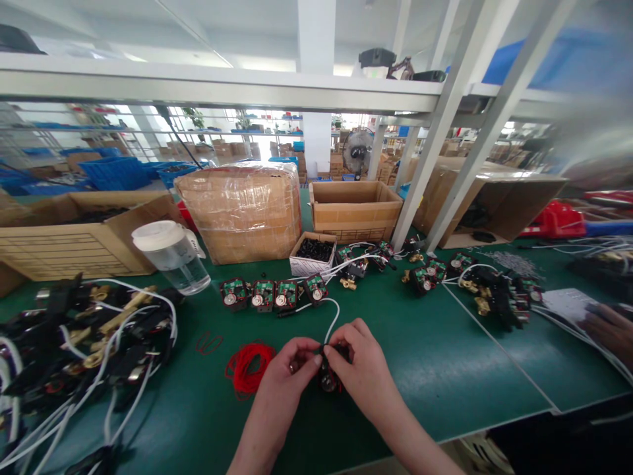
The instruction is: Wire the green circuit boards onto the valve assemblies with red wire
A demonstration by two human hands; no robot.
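Both my hands meet over a small black electrical unit (pixel 328 381) with a white cable running up from it. My left hand (pixel 291 369) pinches the unit's upper left edge, thumb and index finger close together. My right hand (pixel 363 363) grips it from the right, fingers bent around its top. The fingers cover much of the unit, so any small part between the fingertips is hidden. Just left of my left hand lies a bundle of red wires (pixel 247 369). Beyond my hands stand several similar units with green circuit boards (pixel 262 295) in a row.
At left lies a heap of black units with brass fittings and white cables (pixel 113 336), near a water jug (pixel 173 257). A small box of black parts (pixel 314 254) and cardboard boxes (pixel 242 211) line the back. A co-worker's hand (pixel 610 330) is at far right.
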